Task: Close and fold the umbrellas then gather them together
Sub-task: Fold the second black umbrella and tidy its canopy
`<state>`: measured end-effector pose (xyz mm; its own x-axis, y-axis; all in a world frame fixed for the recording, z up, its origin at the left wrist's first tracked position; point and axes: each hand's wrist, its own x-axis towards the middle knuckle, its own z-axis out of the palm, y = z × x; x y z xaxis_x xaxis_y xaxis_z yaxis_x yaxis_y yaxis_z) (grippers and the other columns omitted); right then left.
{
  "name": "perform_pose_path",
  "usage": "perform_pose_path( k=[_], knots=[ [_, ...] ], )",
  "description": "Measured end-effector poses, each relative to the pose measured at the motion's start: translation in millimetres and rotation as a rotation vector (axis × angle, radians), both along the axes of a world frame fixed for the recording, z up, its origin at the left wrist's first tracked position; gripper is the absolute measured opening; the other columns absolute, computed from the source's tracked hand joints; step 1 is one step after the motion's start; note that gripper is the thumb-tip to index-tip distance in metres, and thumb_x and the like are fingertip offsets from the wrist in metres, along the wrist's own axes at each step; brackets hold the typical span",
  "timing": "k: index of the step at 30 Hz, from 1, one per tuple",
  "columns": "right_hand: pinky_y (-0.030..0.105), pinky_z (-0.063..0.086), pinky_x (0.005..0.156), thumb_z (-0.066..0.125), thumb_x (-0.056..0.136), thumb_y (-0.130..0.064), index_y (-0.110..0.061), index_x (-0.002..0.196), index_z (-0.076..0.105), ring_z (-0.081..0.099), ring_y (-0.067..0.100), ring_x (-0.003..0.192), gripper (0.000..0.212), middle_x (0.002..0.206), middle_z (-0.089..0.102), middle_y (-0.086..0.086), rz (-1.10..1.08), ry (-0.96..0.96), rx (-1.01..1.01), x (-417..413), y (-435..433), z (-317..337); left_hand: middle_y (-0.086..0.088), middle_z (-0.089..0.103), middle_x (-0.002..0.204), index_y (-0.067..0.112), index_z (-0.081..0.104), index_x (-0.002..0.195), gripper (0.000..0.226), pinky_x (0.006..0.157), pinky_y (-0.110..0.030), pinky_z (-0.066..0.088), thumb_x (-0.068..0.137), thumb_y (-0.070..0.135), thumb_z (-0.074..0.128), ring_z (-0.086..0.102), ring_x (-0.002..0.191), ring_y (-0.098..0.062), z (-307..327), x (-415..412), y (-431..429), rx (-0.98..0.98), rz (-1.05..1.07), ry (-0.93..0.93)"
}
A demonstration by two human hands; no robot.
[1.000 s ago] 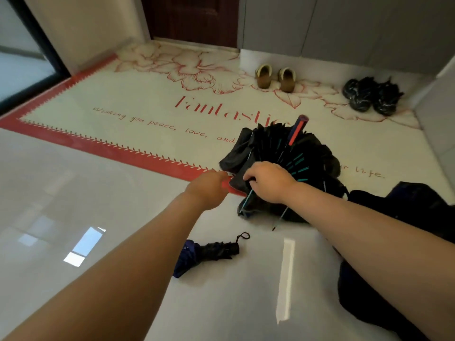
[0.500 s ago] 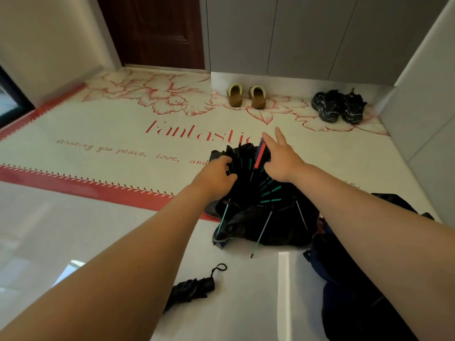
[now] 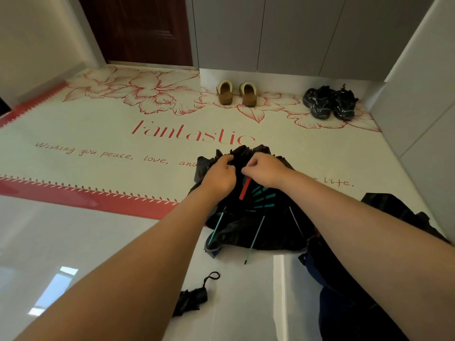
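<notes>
Since the prior frame the right hand (image 3: 267, 168) has drawn in from an outstretched reach and now, like the left hand (image 3: 219, 177), curls its fingers into the far folds of the half-collapsed black umbrella (image 3: 275, 227), which lies across the near edge of the mat (image 3: 98, 134) and onto the floor (image 3: 98, 242). Judged risk: uneven gathering could snag fabric on the splayed teal ribs (image 3: 255, 239) or let them spring open. A folded umbrella (image 3: 192, 301) lies nearer, well apart.
</notes>
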<state>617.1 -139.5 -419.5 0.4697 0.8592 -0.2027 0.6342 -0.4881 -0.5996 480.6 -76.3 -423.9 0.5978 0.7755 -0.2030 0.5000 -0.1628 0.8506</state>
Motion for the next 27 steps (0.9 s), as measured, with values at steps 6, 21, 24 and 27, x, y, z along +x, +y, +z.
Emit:
perform_pose_path(
  k=[6,21,24,27],
  knots=[
    [0.037,0.061,0.077,0.07,0.092,-0.009,-0.007,0.098,0.071,0.072,0.027,0.091,0.006,0.099,0.073,0.016,0.075,0.682,-0.281,-21.9,-46.0,-17.8,-0.022,0.065,0.112,0.006,0.053,0.125,0.038,0.085,-0.047,0.059,0.105,0.032,0.036,0.071,0.093,-0.037,-9.1,-18.5,-24.6,-0.501,-0.005,0.233],
    [0.038,0.043,0.106,0.047,0.094,-0.011,-0.036,0.155,0.034,0.045,0.033,0.134,0.067,0.16,0.029,0.009,0.111,0.013,-0.319,-3.7,-43.3,-71.8,-0.014,0.066,0.119,0.009,0.054,0.133,0.036,0.084,-0.039,0.06,0.099,0.019,0.053,0.072,0.085,-0.027,-47.9,-45.7,-26.1,-0.191,-0.57,0.716],
    [0.027,0.048,0.092,0.044,0.096,-0.005,-0.029,0.15,0.047,0.059,0.022,0.118,0.059,0.154,0.046,0.004,0.208,0.147,-0.39,-20.0,-46.7,-88.8,-0.006,0.071,0.104,0.012,0.068,0.102,0.025,0.08,-0.036,0.054,0.098,0.02,0.045,0.067,0.091,-0.025,-52.9,-43.5,-9.9,0.302,-0.389,0.59],
    [0.018,0.035,0.104,0.042,0.094,0.001,-0.025,0.143,0.058,0.046,0.018,0.138,0.057,0.153,0.048,-0.002,0.32,0.199,-0.524,-37.3,-53.7,-101.9,-0.002,0.065,0.11,0.019,0.064,0.115,0.025,0.079,-0.03,0.047,0.098,0.02,0.046,0.062,0.097,-0.022,-64.7,-49.3,-1.3,0.38,-0.27,0.438]
  ],
)
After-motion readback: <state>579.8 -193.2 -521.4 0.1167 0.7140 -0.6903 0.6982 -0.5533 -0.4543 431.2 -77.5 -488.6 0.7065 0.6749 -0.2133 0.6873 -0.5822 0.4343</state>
